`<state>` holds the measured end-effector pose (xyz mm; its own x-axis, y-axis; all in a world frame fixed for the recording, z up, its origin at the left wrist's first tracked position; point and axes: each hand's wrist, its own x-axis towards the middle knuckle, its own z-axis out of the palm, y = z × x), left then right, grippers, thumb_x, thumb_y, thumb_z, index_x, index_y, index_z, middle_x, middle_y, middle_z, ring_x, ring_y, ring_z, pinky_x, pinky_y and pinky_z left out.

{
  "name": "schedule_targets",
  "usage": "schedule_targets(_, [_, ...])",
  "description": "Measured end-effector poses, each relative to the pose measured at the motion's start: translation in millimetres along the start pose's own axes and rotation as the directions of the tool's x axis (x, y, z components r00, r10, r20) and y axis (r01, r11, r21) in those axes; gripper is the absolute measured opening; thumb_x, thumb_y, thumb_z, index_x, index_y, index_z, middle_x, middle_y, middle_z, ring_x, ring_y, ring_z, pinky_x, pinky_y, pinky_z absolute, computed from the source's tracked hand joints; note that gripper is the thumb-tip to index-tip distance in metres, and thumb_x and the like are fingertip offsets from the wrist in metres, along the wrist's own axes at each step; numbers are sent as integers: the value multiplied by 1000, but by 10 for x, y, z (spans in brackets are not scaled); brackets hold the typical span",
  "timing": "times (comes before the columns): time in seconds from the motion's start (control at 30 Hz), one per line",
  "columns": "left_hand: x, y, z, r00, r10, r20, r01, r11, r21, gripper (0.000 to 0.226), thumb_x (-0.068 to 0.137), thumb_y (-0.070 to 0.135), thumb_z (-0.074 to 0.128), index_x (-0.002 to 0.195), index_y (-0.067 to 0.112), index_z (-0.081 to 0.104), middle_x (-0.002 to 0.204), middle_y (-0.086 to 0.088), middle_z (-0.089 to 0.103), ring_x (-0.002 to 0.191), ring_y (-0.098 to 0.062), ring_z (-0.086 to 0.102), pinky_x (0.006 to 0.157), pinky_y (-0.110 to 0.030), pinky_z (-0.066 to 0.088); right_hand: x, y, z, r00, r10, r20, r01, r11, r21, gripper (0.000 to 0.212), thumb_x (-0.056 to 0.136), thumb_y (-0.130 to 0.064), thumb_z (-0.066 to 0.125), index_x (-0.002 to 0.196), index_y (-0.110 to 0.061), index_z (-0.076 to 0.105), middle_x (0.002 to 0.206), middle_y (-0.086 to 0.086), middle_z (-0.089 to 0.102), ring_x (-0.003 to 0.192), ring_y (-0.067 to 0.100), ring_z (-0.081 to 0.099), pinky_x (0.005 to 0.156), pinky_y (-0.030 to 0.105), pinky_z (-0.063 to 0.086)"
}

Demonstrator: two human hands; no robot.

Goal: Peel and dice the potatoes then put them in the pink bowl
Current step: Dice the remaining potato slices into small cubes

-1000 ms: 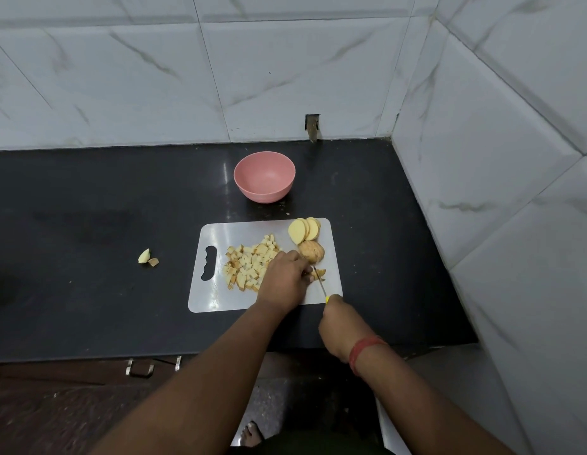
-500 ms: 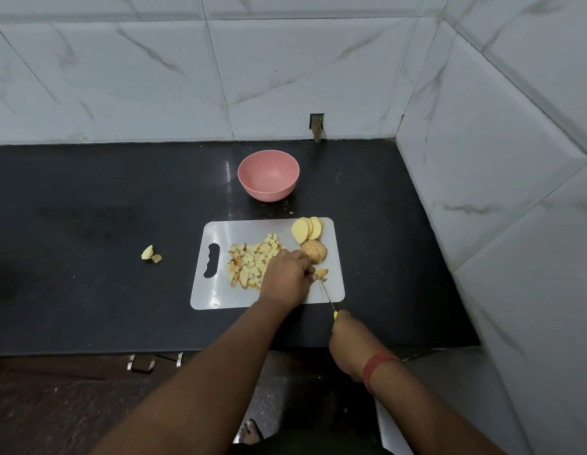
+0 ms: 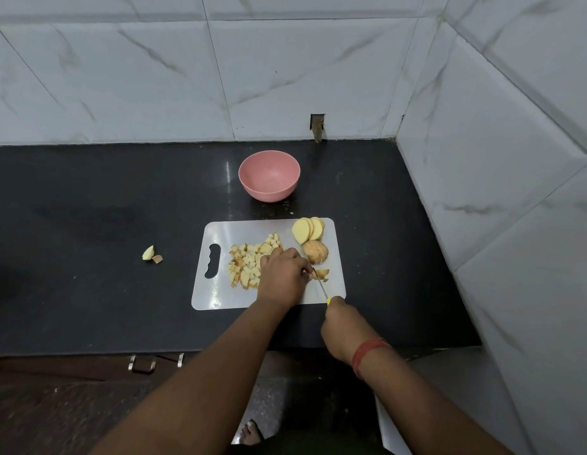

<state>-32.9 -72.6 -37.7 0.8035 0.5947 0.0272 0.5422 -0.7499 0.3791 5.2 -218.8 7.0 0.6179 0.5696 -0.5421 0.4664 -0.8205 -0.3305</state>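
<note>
While a small potato piece [image 3: 322, 274] lies on the white cutting board [image 3: 216, 295], the left hand [image 3: 282, 277] pins it with curled fingers and the right hand [image 3: 343, 326] clenches its grip on a yellow-handled knife [image 3: 320, 285] whose blade meets that piece. Diced potato [image 3: 248, 262] sits just left, slices [image 3: 307, 229] and an unpeeled chunk [image 3: 315, 251] behind, the pink bowl [image 3: 269, 178] beyond on the black tabletop [image 3: 88, 208].

Home kitchen. Black stone countertop [image 3: 88, 241] set into a corner of white marble-look wall tiles [image 3: 154, 77], with a metal cabinet handle [image 3: 143, 364] just under the counter edge. On the counter: white cutting board [image 3: 216, 297] with chopped potato (skin partly on) and a pink bowl [image 3: 269, 175] behind it.
</note>
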Motion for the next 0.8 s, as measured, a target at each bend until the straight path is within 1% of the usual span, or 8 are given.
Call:
schedule_targets(0.2, [32, 7, -39, 1000, -7, 28, 6, 999, 35, 13, 95, 37, 62, 98, 36, 74, 100, 13, 58, 107, -16, 45, 86, -37, 27, 27, -60, -10, 998, 47, 44, -46, 998, -34, 36, 93, -5, 44, 128, -2, 38, 118, 15, 57, 105, 28, 60, 70, 29, 41])
schedule_targets(0.3, [36, 3, -50, 999, 0, 34, -2, 999, 45, 13, 95, 37, 61, 97, 36, 74, 100, 14, 57, 106, -15, 44, 85, -36, 26, 71, -76, -1, 997, 44, 57, -40, 997, -67, 39, 94, -6, 43, 131, 0, 35, 107, 12, 53, 97, 26, 58, 60, 23, 37])
schedule_targets(0.43, [40, 5, -60, 999, 2, 35, -4, 998, 62, 13, 95, 39, 61, 97, 36, 74, 101, 14, 57, 107, -16, 44, 87, -37, 28, 84, -23, 1, 997, -10, 71, 10, 1000, -5, 33, 96, -10, 40, 128, -1, 42, 117, 18, 55, 88, 23, 44, 75, 31, 44])
schedule_targets(0.57, [46, 9, -52, 999, 7, 35, -10, 998, 67, 13, 95, 40, 62, 99, 36, 73, 105, 12, 58, 110, -16, 45, 90, -38, 31, -18, 119, 46, 995, -53, 87, 58, 997, -47, 32, 97, -11, 39, 127, -3, 43, 100, 10, 47, 86, 22, 44, 55, 20, 30])
schedule_targets(0.63, [50, 14, -45, 1000, 7, 30, -9, 998, 64, 13, 95, 39, 62, 100, 35, 73, 106, 12, 58, 110, -17, 45, 91, -38, 31, -53, 176, 82, 994, -42, 98, 48, 997, -61, 24, 97, -12, 40, 120, -7, 45, 93, 5, 46, 86, 23, 49, 54, 19, 28])
schedule_targets(0.7, [42, 16, -47, 999, 15, 30, -17, 998, 61, 14, 96, 37, 61, 102, 34, 73, 107, 10, 58, 111, -17, 45, 90, -38, 30, -64, 204, 83, 998, -19, 68, 24, 997, -70, 3, 97, -13, 41, 98, -13, 44, 82, 0, 45, 90, 24, 59, 51, 20, 30])
schedule_targets(0.73, [30, 13, -42, 999, 27, 26, -29, 998, 63, 15, 97, 36, 59, 105, 33, 72, 108, 9, 58, 111, -18, 45, 90, -37, 30, -63, 206, 60, 999, -11, 37, 12, 999, -42, 5, 98, -14, 41, 93, -13, 42, 81, 0, 48, 91, 23, 61, 54, 22, 34])
schedule_targets(0.8, [-13, -9, -20, 998, 57, -8, -57, 997, 57, 20, 97, 34, 56, 113, 30, 68, 110, 7, 58, 110, -19, 45, 87, -37, 29, -53, 188, -26, 1000, -9, -21, 10, 998, 64, 8, 99, -16, 40, 102, -9, 45, 95, 8, 57, 87, 22, 59, 67, 27, 43])
